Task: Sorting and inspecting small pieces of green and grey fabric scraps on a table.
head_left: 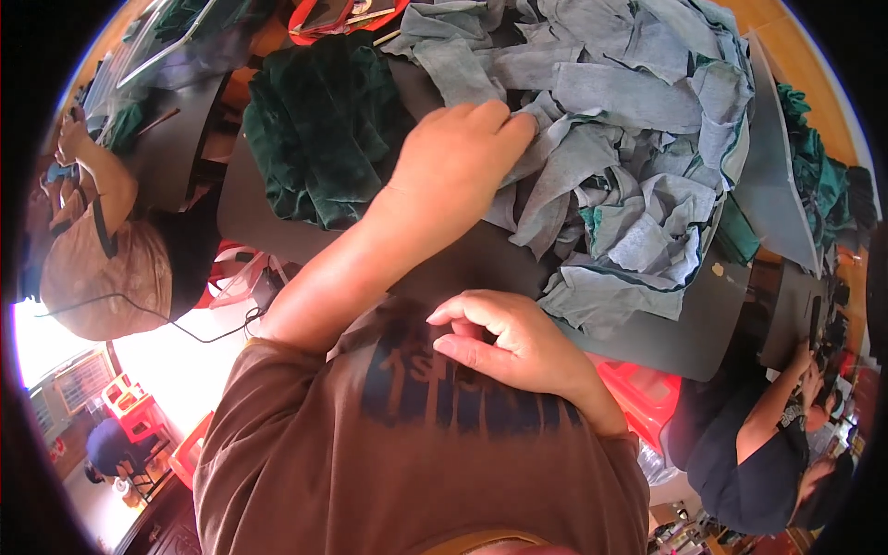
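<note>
My left hand (458,157) reaches forward onto a big heap of grey fabric pieces (629,139) with dark green edging. Its fingertips are closed on one grey fabric piece (541,125) at the heap's left side. The heap lies on a dark grey table (462,264). My right hand (513,342) rests close to my chest at the table's near edge, against my brown shirt (370,453). Its fingers are curled in and I see nothing inside them.
A pile of dark green velvet cloth (319,129) lies left of the grey heap. More green cloth (814,171) lies at the far right. One person (102,250) sits at the left and another (763,444) at the lower right. A red plastic stool (647,388) stands under the table.
</note>
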